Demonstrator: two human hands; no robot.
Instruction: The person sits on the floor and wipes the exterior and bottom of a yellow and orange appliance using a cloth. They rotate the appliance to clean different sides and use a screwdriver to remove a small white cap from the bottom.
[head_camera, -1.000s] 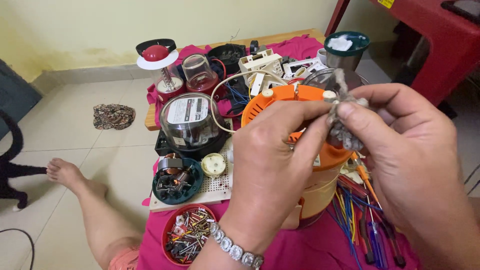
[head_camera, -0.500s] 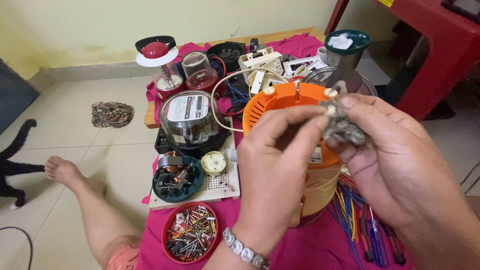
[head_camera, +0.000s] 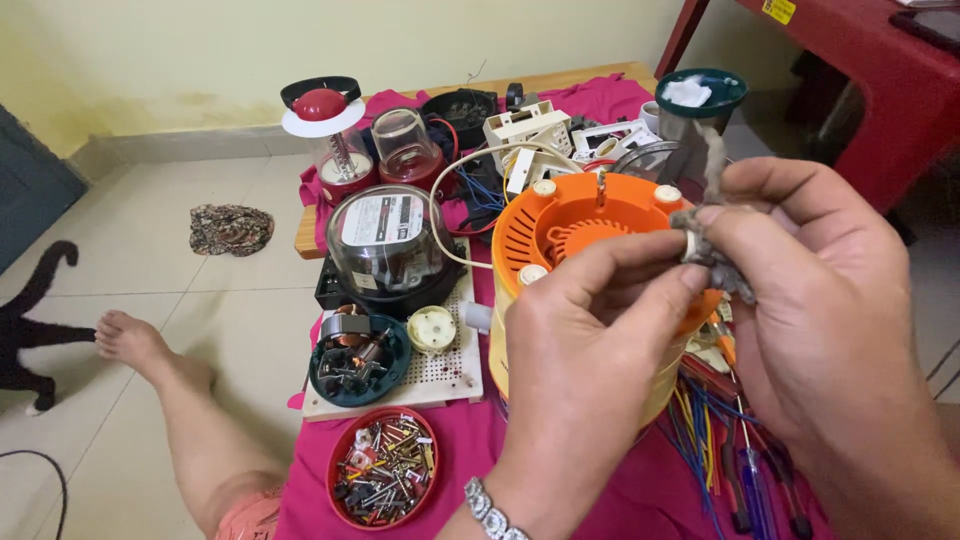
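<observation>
Left hand (head_camera: 590, 350): bare, no glove, no ring in view; short trimmed nails on thumb and forefinger.
Left wrist: a silver metal link bracelet (head_camera: 488, 512), chunky and shiny, sitting just below the grip at the bottom edge of the view.
Right hand (head_camera: 830, 300): bare, no ring, no watch, no band seen; wrist cut off by the frame.
Sleeves: none reach either wrist.
Leg: bare, foot (head_camera: 128, 338) unshod, far left of the grip.
Clothing: a patch of salmon-pink patterned fabric (head_camera: 250, 515) at the thigh.

Your hands (head_camera: 700, 330) meet above the juicer base (head_camera: 590, 260). Left of it stands the domed meter (head_camera: 388, 238), the perforated board (head_camera: 440, 370) before it. Nearest you sits the screw bowl (head_camera: 383, 467); wires (head_camera: 705, 430) lie right, possibly under tools.
</observation>
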